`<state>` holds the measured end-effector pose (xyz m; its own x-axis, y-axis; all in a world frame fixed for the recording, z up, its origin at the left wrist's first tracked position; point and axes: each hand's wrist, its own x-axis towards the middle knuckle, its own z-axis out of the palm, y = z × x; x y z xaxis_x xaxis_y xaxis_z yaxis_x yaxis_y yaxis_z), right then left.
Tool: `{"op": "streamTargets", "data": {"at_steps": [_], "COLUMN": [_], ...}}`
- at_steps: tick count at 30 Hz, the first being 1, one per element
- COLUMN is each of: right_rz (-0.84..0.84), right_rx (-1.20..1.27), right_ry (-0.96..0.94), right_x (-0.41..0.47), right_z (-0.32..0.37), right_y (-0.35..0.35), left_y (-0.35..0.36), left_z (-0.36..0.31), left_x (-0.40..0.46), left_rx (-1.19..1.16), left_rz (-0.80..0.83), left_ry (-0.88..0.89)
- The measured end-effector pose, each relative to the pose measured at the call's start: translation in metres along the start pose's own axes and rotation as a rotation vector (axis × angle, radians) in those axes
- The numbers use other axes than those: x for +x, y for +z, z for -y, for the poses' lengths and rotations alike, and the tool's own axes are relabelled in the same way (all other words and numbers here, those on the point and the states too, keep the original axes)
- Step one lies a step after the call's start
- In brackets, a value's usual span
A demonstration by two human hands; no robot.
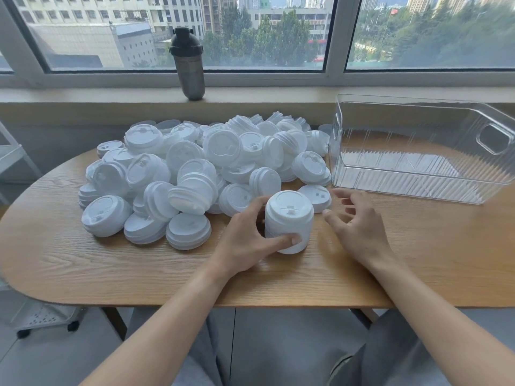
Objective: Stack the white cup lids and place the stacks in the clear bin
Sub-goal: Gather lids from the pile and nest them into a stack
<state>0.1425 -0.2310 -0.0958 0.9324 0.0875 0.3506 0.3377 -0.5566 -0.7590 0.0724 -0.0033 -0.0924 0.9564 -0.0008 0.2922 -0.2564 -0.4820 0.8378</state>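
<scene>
left hand [245, 240]: fingers wrapped round a short white plastic lid stack [288, 221], upright on the wooden desk [83, 263]
right hand [359, 227]: fingers loose, spread, just beside it
clear ribbed plastic bin [418, 188]: nothing inside

Tabletop [83, 263]: light wood, visible grain, matt finish. Cup lids [195, 168]: white plastic, smooth, low sheen. Clear bin [418, 188]: transparent plastic, glossy, ribbed walls and floor. Shaker bottle [189, 65] on sill: dark translucent plastic, black cap.
</scene>
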Motion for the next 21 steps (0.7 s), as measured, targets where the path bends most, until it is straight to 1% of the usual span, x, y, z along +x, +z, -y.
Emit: {"op": "streamTargets", "data": {"at_steps": [4, 8, 10, 12, 15, 17, 21], "right_rz": [0.119, 0.175, 0.174, 0.138, 0.080, 0.088, 0.156], "right_rx": [-0.160, -0.186, -0.189, -0.204, -0.301, -0.290, -0.174], "right_ry": [-0.036, -0.050, -0.030, -0.011, -0.004, -0.014, -0.004], "right_x": [0.013, 0.027, 0.031, 0.030, 0.025, 0.024, 0.025], "right_z": [-0.008, -0.003, -0.003, -0.005, -0.007, -0.008, -0.008], "right_y": [0.006, 0.015, 0.017, 0.017, 0.015, 0.014, 0.010], "left_y": [0.001, 0.000, 0.001, 0.001, 0.001, 0.001, 0.001], "left_z": [0.000, -0.001, -0.001, -0.002, -0.003, -0.003, -0.004], "left_x": [0.001, 0.000, 0.000, 0.000, -0.001, -0.001, -0.002], "left_rx": [0.011, 0.020, 0.018, 0.007, -0.001, 0.002, -0.008], "left_rz": [0.002, 0.005, 0.004, 0.004, 0.010, 0.013, 0.025], "left_ry": [0.000, -0.012, -0.020, -0.030, -0.034, -0.030, -0.034]}}
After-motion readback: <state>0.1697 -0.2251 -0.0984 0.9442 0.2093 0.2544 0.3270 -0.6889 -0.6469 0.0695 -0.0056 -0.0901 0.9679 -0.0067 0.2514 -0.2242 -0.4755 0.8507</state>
